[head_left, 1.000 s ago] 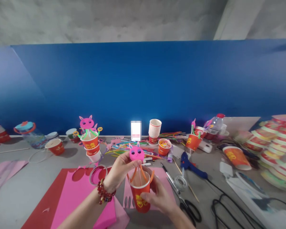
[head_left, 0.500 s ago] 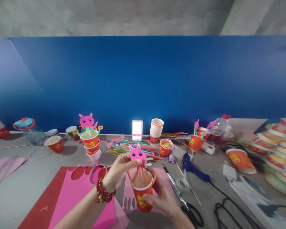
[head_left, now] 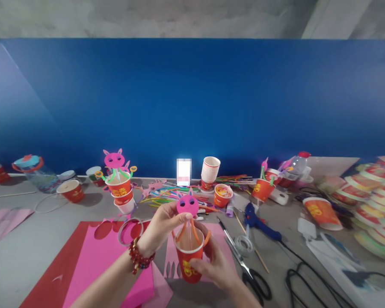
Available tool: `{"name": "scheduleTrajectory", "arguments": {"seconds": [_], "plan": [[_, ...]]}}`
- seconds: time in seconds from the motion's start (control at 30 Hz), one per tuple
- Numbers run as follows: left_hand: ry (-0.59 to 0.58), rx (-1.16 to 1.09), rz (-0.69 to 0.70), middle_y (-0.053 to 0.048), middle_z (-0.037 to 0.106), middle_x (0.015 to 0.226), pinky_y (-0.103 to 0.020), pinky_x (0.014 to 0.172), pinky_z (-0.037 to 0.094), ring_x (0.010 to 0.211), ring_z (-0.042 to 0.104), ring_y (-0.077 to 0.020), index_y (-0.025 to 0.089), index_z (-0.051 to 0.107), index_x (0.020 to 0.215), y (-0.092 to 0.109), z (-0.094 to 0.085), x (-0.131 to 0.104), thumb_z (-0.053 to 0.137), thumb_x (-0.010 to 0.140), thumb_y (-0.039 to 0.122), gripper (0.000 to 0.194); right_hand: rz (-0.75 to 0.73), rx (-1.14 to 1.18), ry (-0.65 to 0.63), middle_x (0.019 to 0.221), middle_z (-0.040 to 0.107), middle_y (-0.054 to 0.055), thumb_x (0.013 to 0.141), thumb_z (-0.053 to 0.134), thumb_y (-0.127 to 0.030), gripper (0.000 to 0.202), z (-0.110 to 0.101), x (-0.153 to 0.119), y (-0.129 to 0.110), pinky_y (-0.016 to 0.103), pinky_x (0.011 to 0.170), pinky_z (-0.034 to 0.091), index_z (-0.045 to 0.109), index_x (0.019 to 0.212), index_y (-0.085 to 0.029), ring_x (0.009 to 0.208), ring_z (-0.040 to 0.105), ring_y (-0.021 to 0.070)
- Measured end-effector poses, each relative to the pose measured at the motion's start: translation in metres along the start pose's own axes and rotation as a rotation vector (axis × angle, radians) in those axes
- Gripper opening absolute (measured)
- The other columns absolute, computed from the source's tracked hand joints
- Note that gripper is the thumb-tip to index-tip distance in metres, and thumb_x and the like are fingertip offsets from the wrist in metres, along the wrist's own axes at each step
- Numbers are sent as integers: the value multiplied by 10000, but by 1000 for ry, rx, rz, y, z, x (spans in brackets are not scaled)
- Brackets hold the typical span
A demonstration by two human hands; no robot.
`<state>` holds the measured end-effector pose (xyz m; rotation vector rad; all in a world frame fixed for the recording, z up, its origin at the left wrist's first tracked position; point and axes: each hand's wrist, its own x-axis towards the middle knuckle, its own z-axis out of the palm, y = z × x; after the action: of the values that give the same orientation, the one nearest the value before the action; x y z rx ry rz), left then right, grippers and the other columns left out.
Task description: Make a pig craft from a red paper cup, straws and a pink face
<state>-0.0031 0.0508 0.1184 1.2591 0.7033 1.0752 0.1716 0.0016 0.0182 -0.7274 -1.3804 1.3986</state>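
Note:
My left hand, with a red bead bracelet on the wrist, pinches the pink animal face at its lower left edge. The face has pointed ears and dark eye shapes. Below it, my right hand wraps round the red paper cup, thumb on the front. Orange strips rise from inside the cup towards the face, and others curve out at its sides. The fingers of my right hand behind the cup are partly hidden. Under the cup lies a pale pink sheet with cut-out slots.
Pink and red sheets lie at left. A finished-looking figure on stacked cups stands behind. Coloured strips and a cup stack are at the back. Scissors, a blue glue gun and tape lie at right.
The pink face has tilted and shifted slightly right and up relative to the cup. Both hands keep their holds. The whole view has shifted slightly.

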Motion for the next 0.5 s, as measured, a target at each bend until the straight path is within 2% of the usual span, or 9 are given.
{"name": "scheduleTrajectory", "arguments": {"seconds": [0.07, 0.13, 0.27, 0.37, 0.5], "plan": [[12, 8, 23, -52, 781, 938, -274, 826, 517, 841, 688, -179, 194, 764, 1043, -1, -1, 0, 794, 796, 342, 290, -9, 5, 6, 1421, 583, 131, 768, 813, -494, 842, 0, 0, 0, 424, 1026, 485, 412, 1480, -286, 1257, 594, 314], [29, 9, 33, -56, 780, 958, -281, 833, 516, 854, 690, -185, 194, 757, 1065, -2, -1, 1, 782, 808, 349, 301, -13, 2, 12, 1401, 598, 130, 774, 810, -489, 838, 0, 1, 0, 420, 1023, 487, 406, 1479, -280, 1234, 610, 305], [83, 9, 12, -51, 783, 830, -267, 812, 509, 793, 681, -170, 170, 793, 905, -5, -2, 3, 759, 826, 373, 220, -9, -22, 27, 1415, 585, 131, 766, 817, -480, 844, 0, 0, 3, 427, 1019, 492, 402, 1473, -278, 1221, 617, 309], [99, 18, 5, -52, 778, 792, -267, 795, 508, 765, 677, -169, 163, 795, 864, -4, -1, 2, 756, 827, 377, 221, 5, -33, 30, 1416, 586, 129, 756, 825, -483, 859, 1, -1, 5, 427, 1008, 503, 398, 1474, -282, 1221, 619, 314], [20, 35, 13, -77, 781, 950, -313, 848, 519, 871, 697, -215, 178, 761, 1028, 2, 2, 0, 749, 829, 388, 290, 7, -12, 34, 1438, 569, 142, 752, 814, -522, 880, 2, -1, 3, 430, 1023, 493, 391, 1480, -267, 1257, 596, 324]]}}
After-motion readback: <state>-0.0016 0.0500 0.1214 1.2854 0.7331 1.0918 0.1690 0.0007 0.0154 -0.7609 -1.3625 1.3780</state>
